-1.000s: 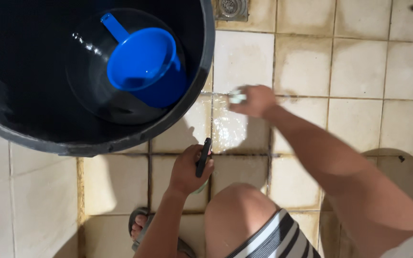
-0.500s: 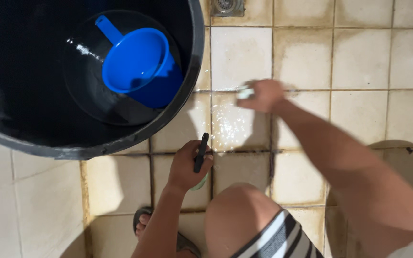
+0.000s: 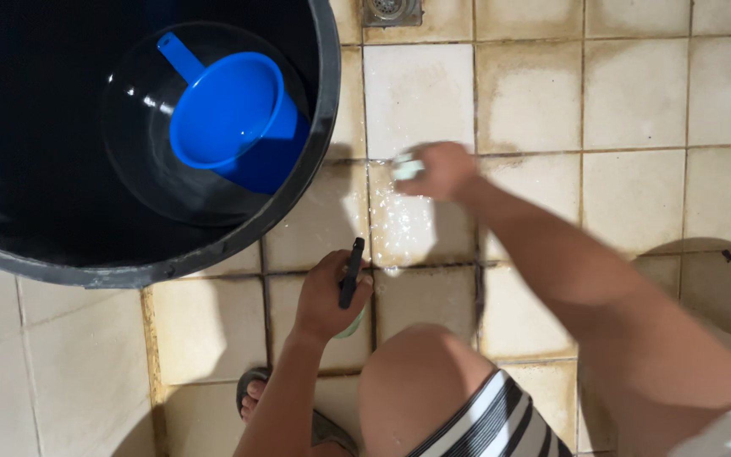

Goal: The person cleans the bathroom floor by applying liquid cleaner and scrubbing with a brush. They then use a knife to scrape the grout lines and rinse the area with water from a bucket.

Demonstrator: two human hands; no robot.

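Hands: two; one dipper, one tub.

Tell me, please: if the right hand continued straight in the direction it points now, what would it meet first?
The right hand points left along the wet tiles. First in that line is probably the rim of the black bucket; the tile between looks free.

Floor: glazed ceramic tiles, cream, semi-gloss, stained brown near the dark, rough grout lines. Wet foamy patch glistens on one tile. Drain cover: dull grey metal. Large tub: black plastic, smooth rim with a faint sheen. Dipper: bright blue plastic, glossy. Striped shorts: soft woven cloth, matt. Slim object in left hand: black, smooth, looks plastic. Small pale piece under right hand: blurred, material unclear.
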